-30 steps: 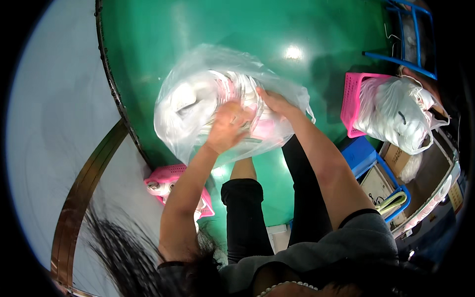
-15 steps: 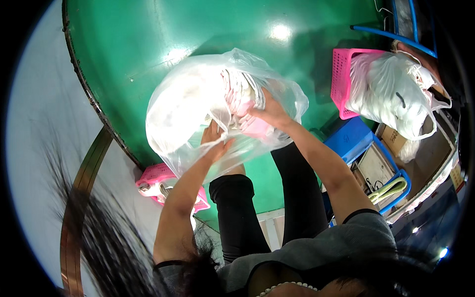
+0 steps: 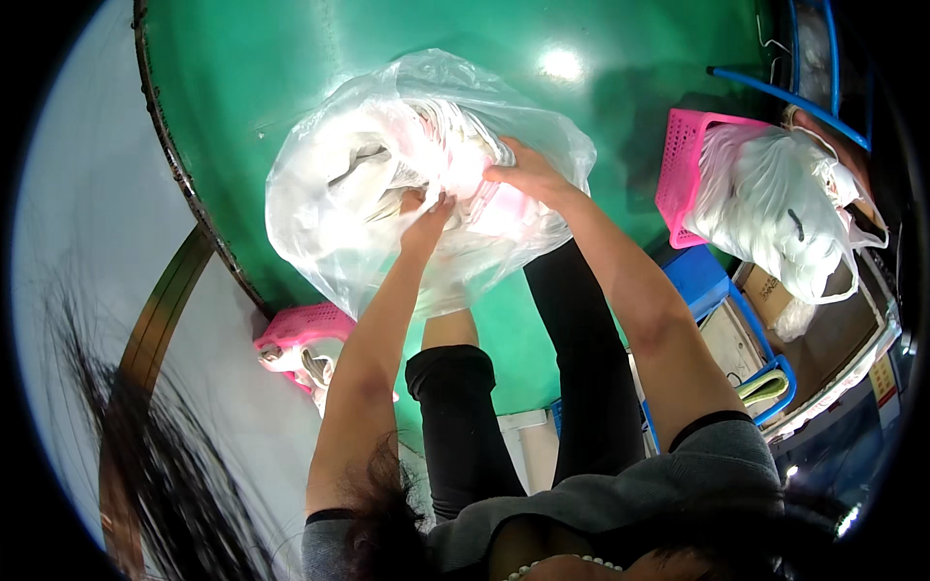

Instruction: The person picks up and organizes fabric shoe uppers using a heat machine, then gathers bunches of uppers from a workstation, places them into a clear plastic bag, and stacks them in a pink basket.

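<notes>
A large clear plastic bag stands open in front of me, over the green surface. Inside it lies a bundle of white and pink cloth pieces, stacked in layers; glare washes out part of it. My right hand is closed on the far right side of the stack, thumb on top. My left hand grips the near left side of the same stack, its fingers partly hidden by cloth and plastic. More white cloth fills the left of the bag.
On the right, a pink basket holds a filled white plastic bag. Below it are a blue box and a cardboard box. A second pink basket stands at the left by a pale wall. Blue tubing juts in at upper right.
Both hands have moved farther away from me with the cloth stack, and the arms are straighter. The bag's mouth is spread wider, showing more white cloth at the left.
</notes>
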### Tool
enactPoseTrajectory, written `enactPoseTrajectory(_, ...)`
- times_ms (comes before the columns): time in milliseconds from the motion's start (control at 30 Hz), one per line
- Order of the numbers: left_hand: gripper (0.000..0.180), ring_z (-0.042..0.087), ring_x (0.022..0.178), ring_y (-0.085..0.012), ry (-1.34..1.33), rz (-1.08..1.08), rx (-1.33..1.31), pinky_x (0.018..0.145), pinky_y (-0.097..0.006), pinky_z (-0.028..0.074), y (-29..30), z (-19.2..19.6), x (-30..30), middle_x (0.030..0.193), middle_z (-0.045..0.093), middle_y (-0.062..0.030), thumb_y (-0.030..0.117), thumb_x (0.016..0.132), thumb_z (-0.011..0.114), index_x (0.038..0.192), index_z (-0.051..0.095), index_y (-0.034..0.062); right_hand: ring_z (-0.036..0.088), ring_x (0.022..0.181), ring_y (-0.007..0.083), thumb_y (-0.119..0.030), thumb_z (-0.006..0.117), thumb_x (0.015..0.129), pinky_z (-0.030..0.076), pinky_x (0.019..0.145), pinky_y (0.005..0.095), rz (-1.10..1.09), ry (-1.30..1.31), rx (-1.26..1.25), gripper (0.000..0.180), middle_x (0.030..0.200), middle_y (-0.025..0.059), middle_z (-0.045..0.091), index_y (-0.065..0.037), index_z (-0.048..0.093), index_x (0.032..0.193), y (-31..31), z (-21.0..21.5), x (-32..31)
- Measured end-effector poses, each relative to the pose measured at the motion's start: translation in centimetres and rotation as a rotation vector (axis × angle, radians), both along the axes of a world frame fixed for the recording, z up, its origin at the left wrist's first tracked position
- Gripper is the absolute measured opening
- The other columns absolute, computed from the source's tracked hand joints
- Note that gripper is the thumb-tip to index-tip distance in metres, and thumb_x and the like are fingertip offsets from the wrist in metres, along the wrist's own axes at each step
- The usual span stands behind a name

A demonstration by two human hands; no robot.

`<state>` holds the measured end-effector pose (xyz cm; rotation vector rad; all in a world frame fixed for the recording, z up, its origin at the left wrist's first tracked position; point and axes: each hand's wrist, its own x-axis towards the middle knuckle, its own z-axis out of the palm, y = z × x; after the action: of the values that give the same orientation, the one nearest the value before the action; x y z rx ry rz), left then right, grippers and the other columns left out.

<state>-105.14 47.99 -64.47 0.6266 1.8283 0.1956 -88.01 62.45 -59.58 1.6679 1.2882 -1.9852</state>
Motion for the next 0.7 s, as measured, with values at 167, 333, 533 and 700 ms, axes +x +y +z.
enactPoseTrajectory(167,0.047,0.052,0.112,-0.0286,0.054,-0.697,0.236,0.081,-0.042,0.047,-6.5,-7.3,-0.3,0.121,0.055,-0.0107,0.02,0.075,0.068,0.118,0.053,0.0108,0.049,0.117,0.0293,-0.036,0.068,0.069,0.038,0.098,0.0347,0.044,-0.023,0.054,0.085,0.127,0.0205,0.051,-0.002,0.034,0.139,-0.9,-1.6,-0.7)
enactPoseTrajectory(333,0.019,0.061,0.086,-0.0326,0.485,-0.438,0.313,0.07,-0.046,0.047,-3.7,-2.8,3.0,0.088,0.065,-0.011,0.024,0.087,0.05,0.098,0.055,0.0101,0.055,0.108,0.0295,-0.032,0.067,0.066,0.041,0.093,0.0353,-0.007,-0.002,0.093,0.077,0.116,0.0194,0.058,-0.001,0.042,0.131,0.2,-3.7,-2.2)
enactPoseTrajectory(533,0.027,0.059,0.093,-0.0368,-0.237,-0.339,-0.063,0.078,-0.046,0.045,-12.4,-0.4,5.1,0.096,0.063,-0.0176,0.023,0.088,0.045,0.109,0.06,0.013,0.059,0.1,0.0267,-0.024,0.069,0.067,0.046,0.084,0.0329,-0.102,-0.054,0.131,0.07,0.109,0.0167,0.062,-0.004,0.046,0.13,0.0,-4.9,-3.6)
enactPoseTrajectory(700,0.026,0.049,0.107,-0.0382,0.047,-0.058,0.042,0.087,-0.045,0.04,-8.9,2.7,6.1,0.115,0.054,-0.0208,0.019,0.084,0.055,0.104,0.058,0.0038,0.058,0.105,0.0269,-0.027,0.069,0.071,0.045,0.089,0.0346,0.045,-0.018,0.245,0.069,0.116,0.0164,0.059,-0.005,0.044,0.131,-2.2,-5.5,-1.6)
